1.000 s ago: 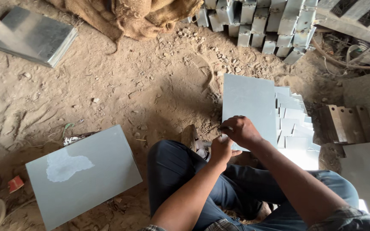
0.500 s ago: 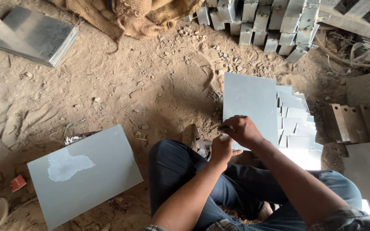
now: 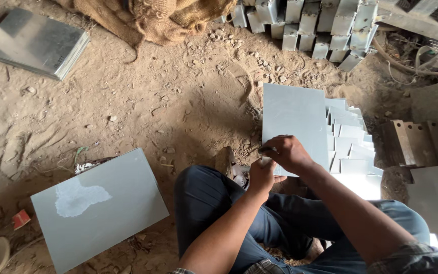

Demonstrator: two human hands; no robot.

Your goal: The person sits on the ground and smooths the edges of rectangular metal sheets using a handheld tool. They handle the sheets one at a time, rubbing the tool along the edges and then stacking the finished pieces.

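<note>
Two bare hands meet at the near edge of a pale grey metal sheet (image 3: 295, 127) lying flat on sandy ground. Left hand (image 3: 262, 176) grips that edge, fingers curled. Right hand (image 3: 286, 152) rests on the sheet, closed around a small dark tool (image 3: 266, 149). Beside the sheet lie stacked cut metal pieces (image 3: 351, 142).

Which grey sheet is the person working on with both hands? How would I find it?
Start at the person's dark trouser knee and look just past it, where both hands meet. The left hand and right hand rest on the near edge of one big flat grey sheet, beside a fanned pile of small cut pieces. Unlike the other big sheet, it has no pale blotch.
</note>
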